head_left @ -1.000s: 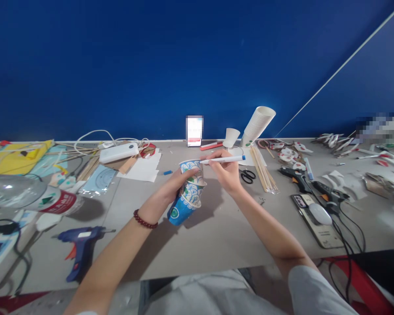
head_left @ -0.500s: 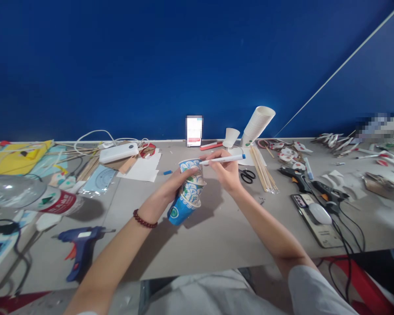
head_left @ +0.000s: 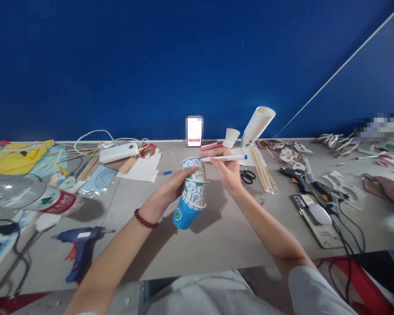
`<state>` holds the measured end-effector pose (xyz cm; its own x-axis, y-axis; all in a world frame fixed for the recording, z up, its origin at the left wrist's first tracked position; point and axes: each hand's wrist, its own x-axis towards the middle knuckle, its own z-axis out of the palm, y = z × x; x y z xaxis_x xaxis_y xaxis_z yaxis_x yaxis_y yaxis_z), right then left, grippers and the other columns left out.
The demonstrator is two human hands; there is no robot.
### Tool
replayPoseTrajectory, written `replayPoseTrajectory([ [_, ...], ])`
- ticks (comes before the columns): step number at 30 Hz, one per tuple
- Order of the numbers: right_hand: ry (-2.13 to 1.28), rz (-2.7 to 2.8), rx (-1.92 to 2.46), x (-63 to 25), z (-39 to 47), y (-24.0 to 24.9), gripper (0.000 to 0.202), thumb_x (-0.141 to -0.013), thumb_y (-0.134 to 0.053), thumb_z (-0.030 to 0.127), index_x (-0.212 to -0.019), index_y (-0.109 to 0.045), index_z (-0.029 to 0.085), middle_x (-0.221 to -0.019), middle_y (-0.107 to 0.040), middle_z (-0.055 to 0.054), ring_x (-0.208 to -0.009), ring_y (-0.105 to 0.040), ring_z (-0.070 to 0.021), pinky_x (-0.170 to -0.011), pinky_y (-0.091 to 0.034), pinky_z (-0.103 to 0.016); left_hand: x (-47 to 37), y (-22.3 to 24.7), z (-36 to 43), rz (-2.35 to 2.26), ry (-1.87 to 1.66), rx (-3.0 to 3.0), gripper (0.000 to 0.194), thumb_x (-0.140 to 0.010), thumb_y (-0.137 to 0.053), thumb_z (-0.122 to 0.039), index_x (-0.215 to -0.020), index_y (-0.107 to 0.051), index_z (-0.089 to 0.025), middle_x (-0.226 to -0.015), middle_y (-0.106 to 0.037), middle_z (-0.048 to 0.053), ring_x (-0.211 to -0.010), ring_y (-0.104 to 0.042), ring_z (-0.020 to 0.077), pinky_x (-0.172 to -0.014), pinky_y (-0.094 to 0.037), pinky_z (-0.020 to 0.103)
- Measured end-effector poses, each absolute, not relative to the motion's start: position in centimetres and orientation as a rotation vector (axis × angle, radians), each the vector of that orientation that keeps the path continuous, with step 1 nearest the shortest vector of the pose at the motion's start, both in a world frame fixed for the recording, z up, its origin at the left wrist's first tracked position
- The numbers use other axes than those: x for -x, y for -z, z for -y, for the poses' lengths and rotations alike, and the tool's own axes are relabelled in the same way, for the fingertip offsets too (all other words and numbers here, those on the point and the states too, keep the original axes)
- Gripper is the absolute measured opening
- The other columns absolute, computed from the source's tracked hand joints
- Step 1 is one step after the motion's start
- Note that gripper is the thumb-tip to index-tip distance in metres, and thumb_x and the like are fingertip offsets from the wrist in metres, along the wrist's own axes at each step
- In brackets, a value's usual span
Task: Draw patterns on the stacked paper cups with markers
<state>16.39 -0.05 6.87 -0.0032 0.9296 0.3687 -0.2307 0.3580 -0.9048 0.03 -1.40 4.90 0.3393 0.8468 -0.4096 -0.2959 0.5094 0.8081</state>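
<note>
Over the middle of the table, my left hand (head_left: pixel 177 183) is closed around a stack of paper cups (head_left: pixel 195 192). Blue scallop patterns cover the upper cups, and the lowest one is solid blue with a round green mark. The stack leans, its top away from me. Between the fingers of my right hand (head_left: pixel 228 170) is a white marker (head_left: pixel 225 158) with a blue end. Its tip meets the upper cup near the rim; I cannot tell whether it touches. A blue pen cap (head_left: pixel 167 173) lies on the table left of the cups.
A lit phone (head_left: pixel 194 131) leans on the blue wall. Plain white cups (head_left: pixel 258 124), scissors (head_left: pixel 248 176) and wooden sticks (head_left: pixel 262 168) lie right of centre. A blue glue gun (head_left: pixel 80 245) and a bottle (head_left: pixel 33 194) are at left. Another person's hand (head_left: pixel 392 190) is at far right.
The cup stack has shifted slightly right and stands a little more upright. My right hand and the marker have moved slightly. Another person's hand has come into view at far right.
</note>
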Motion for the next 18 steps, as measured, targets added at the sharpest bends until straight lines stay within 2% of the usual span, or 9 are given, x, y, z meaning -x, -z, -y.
replayPoseTrajectory([
  [8,-1.04,1.23,0.777,-16.35,0.01,-6.87,0.006,-0.077,-0.066,0.025,-0.076,-0.06,0.022,-0.081,-0.074,-0.004,-0.084,-0.071,-0.022,-0.078,-0.055,-0.039,-0.01,-4.86,1.18,-0.92,-0.875,-0.658,0.034,-0.075,-0.073,-0.042,-0.095,-0.07,-0.015,-0.084,-0.073,0.007,-0.075,-0.064,0.019,-0.073,-0.051,0.031],
  [13,-1.047,1.246,0.812,-16.3,0.09,-6.9,0.006,-0.077,-0.065,0.025,-0.076,-0.06,0.023,-0.081,-0.073,-0.004,-0.088,-0.071,-0.0229,-0.08,-0.055,-0.04,-0.01,-5.12,1.26,-0.837,-0.866,-0.617,0.029,-0.078,-0.067,-0.037,-0.096,-0.071,-0.015,-0.086,-0.074,0.007,-0.078,-0.067,0.0218,-0.077,-0.052,0.034],
  [18,-1.06,1.258,0.814,-16.25,0.36,-7.1,0.007,-0.077,-0.065,0.026,-0.077,-0.059,0.022,-0.081,-0.073,-0.004,-0.087,-0.072,-0.0228,-0.079,-0.055,-0.039,-0.4,-5.74,1.78,-0.818,-0.872,-0.634,0.034,-0.081,-0.066,-0.041,-0.1,-0.071,-0.015,-0.089,-0.075,0.011,-0.086,-0.07,0.0254,-0.079,-0.054,0.035],
])
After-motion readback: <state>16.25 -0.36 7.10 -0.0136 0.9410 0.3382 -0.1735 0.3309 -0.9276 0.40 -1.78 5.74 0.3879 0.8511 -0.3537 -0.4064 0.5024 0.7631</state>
